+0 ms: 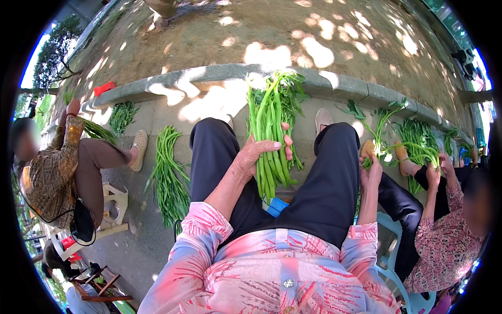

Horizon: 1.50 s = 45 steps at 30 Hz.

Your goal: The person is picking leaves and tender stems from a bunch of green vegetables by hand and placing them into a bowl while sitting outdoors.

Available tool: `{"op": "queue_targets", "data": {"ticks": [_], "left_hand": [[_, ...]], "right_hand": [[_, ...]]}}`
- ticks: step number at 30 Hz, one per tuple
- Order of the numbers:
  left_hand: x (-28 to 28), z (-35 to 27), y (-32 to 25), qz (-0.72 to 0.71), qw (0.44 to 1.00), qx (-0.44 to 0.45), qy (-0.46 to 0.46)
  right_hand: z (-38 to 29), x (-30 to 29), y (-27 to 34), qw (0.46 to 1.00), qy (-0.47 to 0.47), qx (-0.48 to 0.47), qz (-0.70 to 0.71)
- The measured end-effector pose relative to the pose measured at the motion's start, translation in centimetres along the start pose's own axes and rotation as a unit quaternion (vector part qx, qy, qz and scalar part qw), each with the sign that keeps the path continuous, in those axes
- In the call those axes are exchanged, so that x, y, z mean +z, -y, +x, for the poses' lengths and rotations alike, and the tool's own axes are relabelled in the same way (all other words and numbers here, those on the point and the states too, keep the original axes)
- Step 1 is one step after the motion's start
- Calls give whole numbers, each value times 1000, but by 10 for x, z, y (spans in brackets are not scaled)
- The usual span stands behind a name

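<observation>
My left hand (255, 155) is closed around a thick bunch of leafy green stalks (270, 129), which look like water spinach. The bunch stands between my knees, leaves at the far end and bare stem ends towards me. Out beside my right knee, my right hand (370, 170) pinches a few loose stalks (378, 125) of the same greens, their leaves pointing away from me. A larger heap of these greens (168, 184) lies on the pavement left of my left leg. Part of a blue thing (277, 206) shows between my thighs; the rest is hidden.
A stone kerb (345, 88) curves ahead, with bare soil (235, 43) beyond. On the right, a seated person (443, 251) handles greens near another heap (417, 137). A person at left (55, 172) also holds greens. A red object (104, 88) rests by the kerb.
</observation>
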<state>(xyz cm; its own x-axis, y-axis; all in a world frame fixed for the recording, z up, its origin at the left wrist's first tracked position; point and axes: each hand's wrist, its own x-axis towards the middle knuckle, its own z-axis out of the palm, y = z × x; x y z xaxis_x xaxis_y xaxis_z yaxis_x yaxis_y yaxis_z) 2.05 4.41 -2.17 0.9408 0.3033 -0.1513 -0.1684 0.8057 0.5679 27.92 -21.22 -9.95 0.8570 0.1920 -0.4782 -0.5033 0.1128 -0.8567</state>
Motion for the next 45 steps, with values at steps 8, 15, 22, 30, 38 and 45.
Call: {"op": "queue_targets", "data": {"ticks": [8,15,22,30,38,45], "left_hand": [[-4,0,1,-80,996,24,11],[-13,-4,1,-101,994,49,-14],[-16,-3,1,-85,994,50,-43],[-20,-4,-2,-52,994,54,-77],[-20,-1,1,-38,996,34,-78],[-27,-2,8,-47,997,20,-66]], "right_hand": [[55,-118,-49,904,-172,85,-382],[-13,14,32,992,-33,-121,28],[-141,150,28,836,390,-279,-267],[-156,158,-23,813,461,-171,-311],[-146,156,-22,846,506,43,-161],[-161,154,-32,791,510,-203,-270]]}}
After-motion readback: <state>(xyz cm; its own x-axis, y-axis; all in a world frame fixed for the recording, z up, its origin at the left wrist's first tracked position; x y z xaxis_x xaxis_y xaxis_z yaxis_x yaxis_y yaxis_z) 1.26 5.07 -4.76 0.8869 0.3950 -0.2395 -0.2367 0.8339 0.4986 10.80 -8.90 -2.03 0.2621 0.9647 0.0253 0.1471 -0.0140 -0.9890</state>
